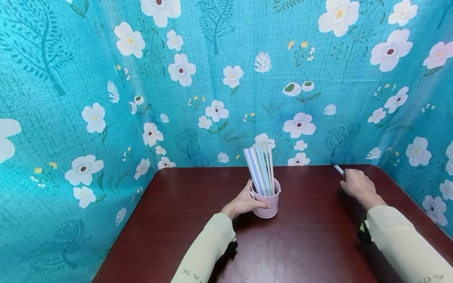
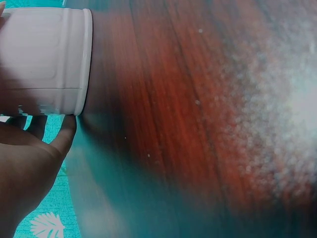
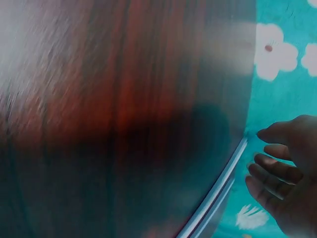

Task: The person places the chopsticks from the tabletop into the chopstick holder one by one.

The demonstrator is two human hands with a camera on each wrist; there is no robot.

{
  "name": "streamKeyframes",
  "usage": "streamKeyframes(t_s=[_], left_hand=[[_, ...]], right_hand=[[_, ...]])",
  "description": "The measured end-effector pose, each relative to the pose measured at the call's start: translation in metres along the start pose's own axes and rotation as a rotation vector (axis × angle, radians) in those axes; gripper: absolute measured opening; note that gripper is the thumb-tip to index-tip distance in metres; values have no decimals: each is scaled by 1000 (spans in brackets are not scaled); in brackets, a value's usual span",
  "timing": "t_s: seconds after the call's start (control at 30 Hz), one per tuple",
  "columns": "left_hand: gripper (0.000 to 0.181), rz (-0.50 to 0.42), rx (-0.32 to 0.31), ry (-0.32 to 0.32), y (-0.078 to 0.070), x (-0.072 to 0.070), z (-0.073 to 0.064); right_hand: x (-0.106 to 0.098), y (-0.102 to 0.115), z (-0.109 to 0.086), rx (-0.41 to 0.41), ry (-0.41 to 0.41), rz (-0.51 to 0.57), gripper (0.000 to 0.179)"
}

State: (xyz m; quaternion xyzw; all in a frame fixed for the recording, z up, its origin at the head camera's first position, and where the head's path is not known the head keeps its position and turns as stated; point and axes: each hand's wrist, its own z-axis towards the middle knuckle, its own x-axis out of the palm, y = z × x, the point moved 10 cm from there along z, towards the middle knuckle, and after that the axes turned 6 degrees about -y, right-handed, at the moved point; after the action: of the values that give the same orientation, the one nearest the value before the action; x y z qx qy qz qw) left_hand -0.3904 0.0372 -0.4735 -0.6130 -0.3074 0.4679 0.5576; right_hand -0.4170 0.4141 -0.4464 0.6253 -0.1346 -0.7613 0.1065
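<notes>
A small pink bucket (image 1: pixel 266 210) stands on the table, holding several long straws (image 1: pixel 260 169) in white, pale blue and striped blue that lean up to the left. My left hand (image 1: pixel 244 201) grips the bucket from its left side, thumb across the front. In the left wrist view, fingers of that hand touch the bucket's wall (image 2: pixel 44 54) near its base. Toward the back right corner, my right hand (image 1: pixel 359 185) hovers over two pale straws (image 3: pixel 213 191) lying side by side on the table. Its fingers are loosely bent and apart from the straws.
The dark red-brown wooden table (image 1: pixel 198 188) has a glossy top. A turquoise flowered cloth (image 1: pixel 226 98) hangs behind its back edge and along both sides.
</notes>
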Motion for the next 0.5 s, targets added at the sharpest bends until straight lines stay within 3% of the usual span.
streamKeyframes(t_s=[0.27, 0.5], left_hand=[[95, 6, -1, -9, -1, 0, 0], [98, 9, -4, -8, 0, 0, 0]], right_hand=[[2, -21, -4, 28, -2, -15, 18], [9, -38, -9, 85, 53, -20, 20]])
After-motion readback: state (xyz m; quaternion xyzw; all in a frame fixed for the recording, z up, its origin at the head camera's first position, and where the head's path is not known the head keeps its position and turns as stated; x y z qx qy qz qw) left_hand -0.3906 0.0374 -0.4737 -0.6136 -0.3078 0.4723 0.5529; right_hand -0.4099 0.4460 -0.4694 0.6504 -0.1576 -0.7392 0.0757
